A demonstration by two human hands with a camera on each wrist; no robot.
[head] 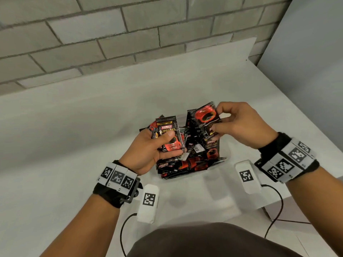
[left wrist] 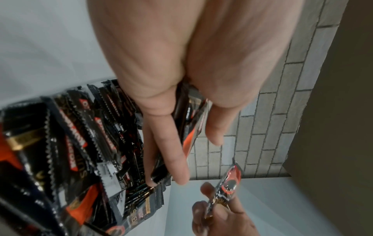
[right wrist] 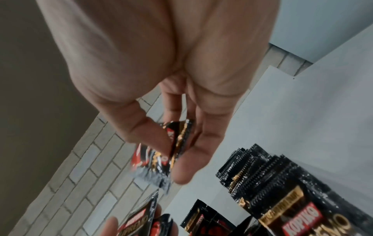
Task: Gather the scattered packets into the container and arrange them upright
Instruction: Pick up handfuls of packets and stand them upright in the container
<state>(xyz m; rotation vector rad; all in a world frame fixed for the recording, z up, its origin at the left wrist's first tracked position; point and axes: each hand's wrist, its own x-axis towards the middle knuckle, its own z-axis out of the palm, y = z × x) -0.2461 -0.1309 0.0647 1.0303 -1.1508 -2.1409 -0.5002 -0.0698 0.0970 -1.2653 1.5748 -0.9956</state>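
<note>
Several black-and-red coffee packets lie jumbled in a clear container at mid-table; a few stand upright at its right side. My left hand holds a small stack of packets above the container's left part, thumb on top, fingers underneath. My right hand pinches a single packet between thumb and fingers, raised above the container's right part. In the right wrist view that packet sits edge-on in the pinch. The container's base is hidden by packets.
Two white blocks with printed markers stand near me, each with a black cable. A grey brick wall rises behind the white table. The table's right edge runs close to my right wrist.
</note>
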